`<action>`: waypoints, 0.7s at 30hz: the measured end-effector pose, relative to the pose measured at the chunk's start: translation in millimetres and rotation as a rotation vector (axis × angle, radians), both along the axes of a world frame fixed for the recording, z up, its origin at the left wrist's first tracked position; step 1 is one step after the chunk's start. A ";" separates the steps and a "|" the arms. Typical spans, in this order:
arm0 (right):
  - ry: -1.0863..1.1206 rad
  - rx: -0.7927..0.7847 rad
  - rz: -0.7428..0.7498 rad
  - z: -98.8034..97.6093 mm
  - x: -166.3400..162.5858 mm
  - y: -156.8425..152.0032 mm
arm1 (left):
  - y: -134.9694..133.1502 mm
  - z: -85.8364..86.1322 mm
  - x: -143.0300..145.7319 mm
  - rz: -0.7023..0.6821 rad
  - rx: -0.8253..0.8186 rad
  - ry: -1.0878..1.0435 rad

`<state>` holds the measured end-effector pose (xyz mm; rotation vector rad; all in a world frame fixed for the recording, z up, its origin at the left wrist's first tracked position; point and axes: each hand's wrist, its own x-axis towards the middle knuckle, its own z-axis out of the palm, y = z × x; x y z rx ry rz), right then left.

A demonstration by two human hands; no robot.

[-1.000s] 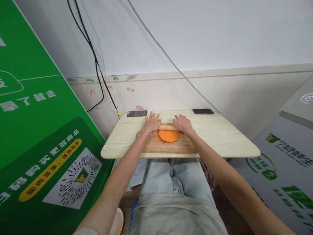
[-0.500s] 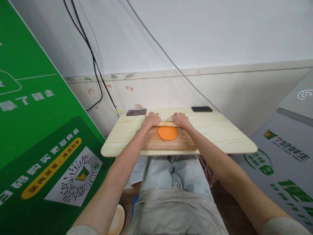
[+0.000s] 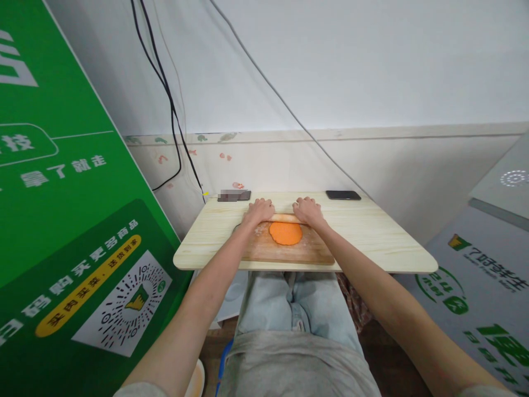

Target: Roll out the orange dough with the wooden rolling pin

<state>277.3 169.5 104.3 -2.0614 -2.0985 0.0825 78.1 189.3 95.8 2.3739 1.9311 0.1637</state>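
1. The fingers point(image 3: 263, 204) of the left hand point(image 3: 259, 212) are bent and close together, laid over the left end of a pale wooden rolling pin point(image 3: 285, 218). Their tips are too small and hidden to tell whether they curl right around it.
2. The fingers of the right hand point(image 3: 308, 210) lie the same way over the pin's right end, knuckles up. Here too, I cannot tell how firmly they close.
3. Between the hands, the middle of the pin shows bare, lying crosswise to the person.
4. Just on the near side of the pin is a flat, roughly round sheet of bright orange dough point(image 3: 286, 234). Its far edge meets the pin; whether any of it runs underneath is not clear.
5. Pin and dough are on a brown wooden board point(image 3: 285, 255), with whitish powdery marks beside the dough.
6. The board rests at the near edge of a pale, wood-grained surface point(image 3: 372, 237). By the far edge lie two dark flat devices: a black phone point(image 3: 343, 195) on the right and another device point(image 3: 245, 196), partly blurred out, on the left.
7. Behind stands a white wall point(image 3: 372, 66) with hanging cables point(image 3: 167, 88). A green panel point(image 3: 82, 220) with white lettering fills the left side; a pale panel point(image 3: 475, 264) with green lettering stands on the right.
8. Below the surface are the person's light blue jeans point(image 3: 268, 303).
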 end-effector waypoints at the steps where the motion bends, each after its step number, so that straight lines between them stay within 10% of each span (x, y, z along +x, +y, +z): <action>1: 0.001 0.005 -0.006 0.9 -0.7 1.1 | 0.3 0.8 0.6 0.006 0.003 -0.001; 21: 0.017 0.009 -0.061 2.7 -3.2 11.9 | 28.1 -2.3 9.5 0.014 0.043 -0.035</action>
